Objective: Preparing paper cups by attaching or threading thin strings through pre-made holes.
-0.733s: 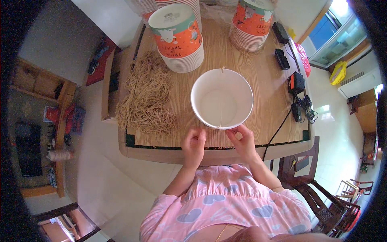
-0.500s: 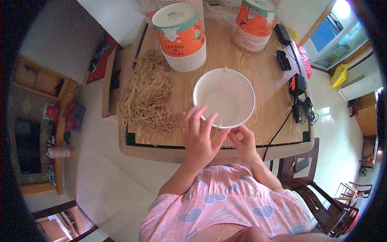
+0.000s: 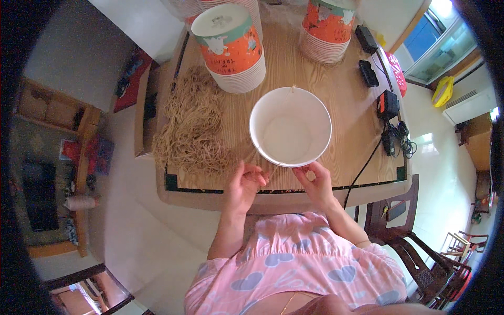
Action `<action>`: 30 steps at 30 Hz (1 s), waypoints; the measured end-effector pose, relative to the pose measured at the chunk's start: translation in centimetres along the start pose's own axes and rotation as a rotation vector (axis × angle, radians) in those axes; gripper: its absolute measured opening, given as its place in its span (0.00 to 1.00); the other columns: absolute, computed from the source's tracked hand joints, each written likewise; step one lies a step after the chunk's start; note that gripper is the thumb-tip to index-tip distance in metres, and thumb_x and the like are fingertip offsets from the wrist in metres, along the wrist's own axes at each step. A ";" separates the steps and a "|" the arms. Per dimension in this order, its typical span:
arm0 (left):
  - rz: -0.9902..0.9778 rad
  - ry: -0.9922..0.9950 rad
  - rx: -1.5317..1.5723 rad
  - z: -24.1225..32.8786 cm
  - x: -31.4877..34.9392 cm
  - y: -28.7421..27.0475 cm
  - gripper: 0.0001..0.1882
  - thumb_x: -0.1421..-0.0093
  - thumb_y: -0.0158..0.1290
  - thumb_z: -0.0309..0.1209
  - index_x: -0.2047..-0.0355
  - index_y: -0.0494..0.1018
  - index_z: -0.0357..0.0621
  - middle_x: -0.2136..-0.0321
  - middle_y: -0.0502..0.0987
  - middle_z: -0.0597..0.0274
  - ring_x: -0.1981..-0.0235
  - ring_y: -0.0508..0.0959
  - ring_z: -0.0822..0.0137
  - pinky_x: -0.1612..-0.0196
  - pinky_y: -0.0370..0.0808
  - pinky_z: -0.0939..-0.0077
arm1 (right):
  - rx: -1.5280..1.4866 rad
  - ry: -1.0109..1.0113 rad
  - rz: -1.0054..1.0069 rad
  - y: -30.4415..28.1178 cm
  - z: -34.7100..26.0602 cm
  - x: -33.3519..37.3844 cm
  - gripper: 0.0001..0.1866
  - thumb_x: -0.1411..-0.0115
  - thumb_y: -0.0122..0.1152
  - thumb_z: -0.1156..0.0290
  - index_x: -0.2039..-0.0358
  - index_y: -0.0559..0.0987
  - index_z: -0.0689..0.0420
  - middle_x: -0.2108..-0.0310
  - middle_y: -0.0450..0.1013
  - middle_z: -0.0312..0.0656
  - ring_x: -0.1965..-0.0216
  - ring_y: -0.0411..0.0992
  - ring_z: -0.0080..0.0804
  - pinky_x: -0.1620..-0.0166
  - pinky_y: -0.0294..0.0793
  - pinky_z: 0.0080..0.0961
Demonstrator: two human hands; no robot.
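Observation:
A white paper bucket point(image 3: 290, 128) stands on the table near its front edge, its open top facing up. Thin tan string point(image 3: 277, 170) runs from the near rim toward my left hand point(image 3: 247, 184), whose curled fingers pinch it beside the bucket. A small end of string sticks up at the far rim. My right hand point(image 3: 315, 181) is closed on the bucket's near side just below the rim; its fingertips are partly hidden there. A loose heap of cut tan strings point(image 3: 191, 128) lies left of the bucket.
Behind the heap stands an upside-down stack of orange and green printed buckets point(image 3: 231, 50), with another stack point(image 3: 328, 31) at the far right. Along the right edge lie black adapters point(image 3: 366, 39), an orange-and-black block point(image 3: 387, 105) and coiled cable point(image 3: 401, 142). A dark wooden chair point(image 3: 401, 226) stands at right.
My left hand has moved from above the near rim down and to the left, drawing string away from the bucket. My right hand stays at the near rim.

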State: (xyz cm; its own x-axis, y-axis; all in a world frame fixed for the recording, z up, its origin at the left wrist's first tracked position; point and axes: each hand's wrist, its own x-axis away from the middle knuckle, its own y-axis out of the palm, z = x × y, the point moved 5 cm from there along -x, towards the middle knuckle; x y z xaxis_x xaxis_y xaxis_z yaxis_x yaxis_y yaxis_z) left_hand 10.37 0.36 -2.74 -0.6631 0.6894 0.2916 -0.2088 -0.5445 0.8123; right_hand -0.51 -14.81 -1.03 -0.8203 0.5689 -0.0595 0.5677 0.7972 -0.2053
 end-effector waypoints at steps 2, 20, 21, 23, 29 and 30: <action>-0.013 -0.038 -0.105 -1.6 -0.6 -0.4 0.16 0.39 0.43 0.38 0.72 0.73 0.38 0.79 0.75 0.58 0.76 0.74 0.67 0.65 0.70 0.70 | -0.025 0.010 -0.005 0.4 0.0 -0.2 0.07 0.49 0.57 0.81 0.68 0.76 0.63 0.74 0.72 0.35 0.71 0.67 0.18 0.64 0.68 0.17; -0.139 -0.143 -0.522 -3.1 -1.0 2.8 0.11 0.47 0.55 0.36 0.71 0.75 0.40 0.83 0.71 0.70 0.85 0.66 0.81 0.84 0.59 0.90 | -0.129 0.085 -0.106 0.2 -1.5 1.2 0.05 0.41 0.45 0.76 0.66 0.67 0.63 0.80 0.66 0.36 0.75 0.66 0.21 0.70 0.67 0.18; -0.151 -0.155 -0.502 -3.3 -1.1 2.8 0.12 0.47 0.55 0.36 0.71 0.75 0.40 0.83 0.71 0.70 0.85 0.66 0.81 0.84 0.59 0.90 | -0.023 0.132 -0.186 0.4 -1.0 1.2 0.06 0.40 0.45 0.74 0.63 0.67 0.62 0.78 0.69 0.39 0.74 0.68 0.24 0.69 0.68 0.20; -0.164 -0.166 -0.482 -3.4 -1.2 3.0 0.12 0.47 0.55 0.37 0.71 0.75 0.40 0.83 0.71 0.70 0.85 0.66 0.81 0.84 0.59 0.90 | 0.083 0.177 -0.266 0.7 -0.9 1.2 0.08 0.40 0.44 0.72 0.61 0.67 0.60 0.75 0.71 0.42 0.73 0.70 0.28 0.67 0.69 0.21; -0.191 -0.183 -0.590 -3.6 -1.3 3.0 0.11 0.46 0.54 0.36 0.71 0.74 0.40 0.82 0.71 0.70 0.86 0.64 0.82 0.83 0.59 0.90 | -0.035 0.041 -0.307 1.5 -1.3 1.3 0.07 0.39 0.41 0.74 0.66 0.67 0.63 0.82 0.62 0.35 0.79 0.59 0.19 0.75 0.62 0.17; -0.169 -0.167 -0.534 -3.6 -1.4 3.1 0.10 0.46 0.53 0.35 0.71 0.73 0.40 0.81 0.72 0.69 0.86 0.64 0.81 0.83 0.59 0.89 | -0.095 0.049 -0.299 1.5 -1.3 1.3 0.06 0.39 0.42 0.74 0.67 0.67 0.63 0.80 0.63 0.34 0.78 0.60 0.19 0.74 0.63 0.17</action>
State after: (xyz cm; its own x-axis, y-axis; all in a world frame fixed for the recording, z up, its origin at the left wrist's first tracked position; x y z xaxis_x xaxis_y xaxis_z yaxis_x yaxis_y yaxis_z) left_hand 8.07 -3.97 -2.47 -0.4760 0.8298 0.2911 -0.6638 -0.5562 0.5000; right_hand -0.64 -12.65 -0.16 -0.9487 0.3139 0.0375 0.3079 0.9445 -0.1145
